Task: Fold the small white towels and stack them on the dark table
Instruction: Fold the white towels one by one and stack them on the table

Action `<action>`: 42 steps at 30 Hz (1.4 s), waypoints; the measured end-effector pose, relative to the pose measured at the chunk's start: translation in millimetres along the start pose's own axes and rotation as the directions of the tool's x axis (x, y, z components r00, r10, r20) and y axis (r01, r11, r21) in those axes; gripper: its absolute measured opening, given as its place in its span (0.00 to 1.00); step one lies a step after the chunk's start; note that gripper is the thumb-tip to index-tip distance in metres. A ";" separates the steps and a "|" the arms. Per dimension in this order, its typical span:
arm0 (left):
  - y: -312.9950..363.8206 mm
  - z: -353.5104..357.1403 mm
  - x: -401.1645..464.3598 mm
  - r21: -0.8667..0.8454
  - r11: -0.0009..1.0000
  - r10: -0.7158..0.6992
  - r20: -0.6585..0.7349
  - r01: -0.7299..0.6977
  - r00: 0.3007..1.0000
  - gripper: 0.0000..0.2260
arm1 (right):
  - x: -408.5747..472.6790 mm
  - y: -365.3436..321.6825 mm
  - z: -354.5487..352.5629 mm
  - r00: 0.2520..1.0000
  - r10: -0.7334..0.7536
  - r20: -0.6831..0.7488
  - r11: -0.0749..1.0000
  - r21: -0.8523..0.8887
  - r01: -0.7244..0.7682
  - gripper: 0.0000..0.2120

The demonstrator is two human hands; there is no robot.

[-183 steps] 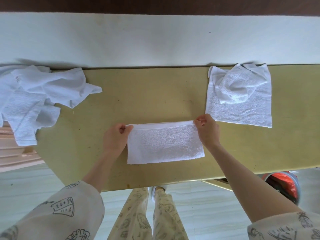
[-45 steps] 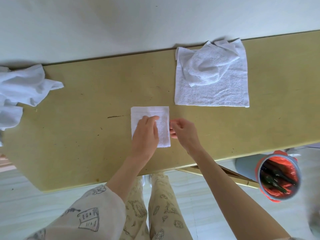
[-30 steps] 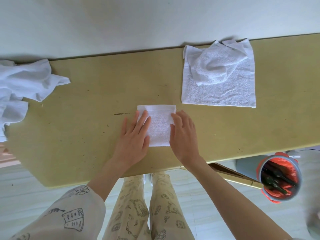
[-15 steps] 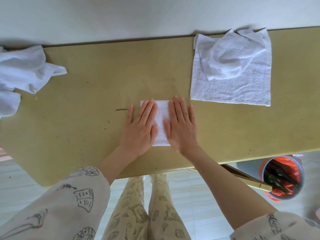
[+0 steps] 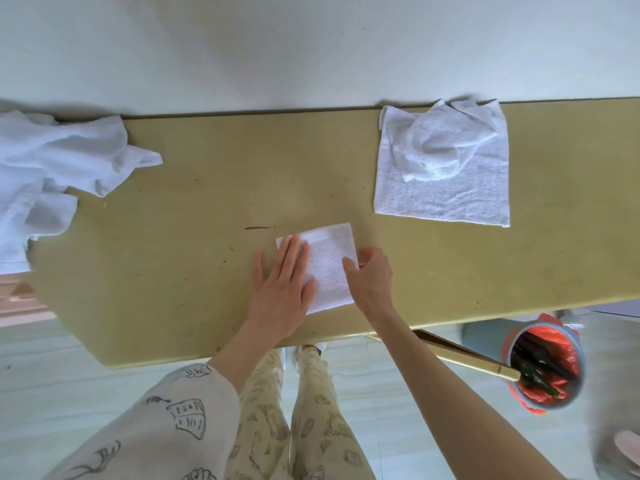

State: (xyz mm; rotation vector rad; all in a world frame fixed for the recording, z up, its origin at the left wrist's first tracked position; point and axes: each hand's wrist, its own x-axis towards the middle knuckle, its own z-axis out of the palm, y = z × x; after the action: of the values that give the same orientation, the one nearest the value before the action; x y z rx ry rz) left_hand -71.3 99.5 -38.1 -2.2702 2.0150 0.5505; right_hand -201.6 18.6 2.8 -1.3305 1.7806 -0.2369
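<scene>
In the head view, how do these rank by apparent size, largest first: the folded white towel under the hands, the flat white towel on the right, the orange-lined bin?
1. Flat white towel on the right
2. Orange-lined bin, though it stands lower on the floor, so its rank is unsure
3. Folded white towel, partly covered by the left hand and right hand

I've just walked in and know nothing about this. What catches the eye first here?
Two bare hands at the table's near edge: the left hand lies flat on a small folded white towel, the right hand grips its right edge. Behind, right, a crumpled towel sits on a flat towel; a loose towel heap spills off the left end.
</scene>
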 end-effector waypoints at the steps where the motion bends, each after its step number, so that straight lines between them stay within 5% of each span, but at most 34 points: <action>1: 0.2 -0.2 -0.5 0.006 1.000 -0.010 0.019 0.009 1.000 0.26 | 0.6 -1.8 2.8 0.999 0.023 0.022 0.999 -0.031 -0.023 0.14; 11: 2.3 -13.6 -4.5 -0.114 0.993 -0.030 0.057 0.036 0.998 0.26 | 8.2 -22.6 -2.6 0.955 0.150 0.256 0.989 -0.031 -0.147 0.10; 15: 1.3 -26.0 -26.8 -0.373 0.919 -0.147 -0.023 0.128 0.989 0.33 | -5.3 -33.1 -4.8 0.928 -0.026 0.372 0.977 -0.188 0.103 0.08; 17: -3.0 -38.5 -48.7 -0.489 0.840 -0.313 -0.087 0.233 0.946 0.27 | -16.6 -43.9 -1.5 0.876 -0.173 0.451 0.901 -0.286 0.325 0.07; 22: -19.6 -60.7 -139.5 -0.779 0.501 -0.691 -0.098 0.377 0.716 0.20 | -78.3 -91.6 18.4 0.624 -0.400 0.672 0.623 -0.299 0.722 0.08; 28: -29.3 -85.0 -295.0 -0.913 0.137 -0.934 0.010 0.385 0.357 0.14 | -210.3 -133.1 58.1 0.282 -0.494 0.823 0.236 -0.186 0.954 0.15; 35: 13.9 -61.7 -515.2 -0.943 -0.116 -0.993 0.100 0.313 -0.067 0.13 | -433.7 -98.0 104.3 -0.225 -0.434 0.872 -0.110 0.197 0.974 0.10; 42: 104.8 9.8 -752.6 -0.956 -0.281 -0.899 0.232 0.082 -0.372 0.12 | -667.8 28.2 129.2 -0.545 -0.282 0.789 -0.210 0.504 0.838 0.12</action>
State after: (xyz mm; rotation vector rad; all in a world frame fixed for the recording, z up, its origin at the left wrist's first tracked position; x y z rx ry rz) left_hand -238.3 802.2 198.0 -3.8758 -1.5570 -0.1289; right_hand -97.3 640.5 259.0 -2.3722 -0.8007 0.2960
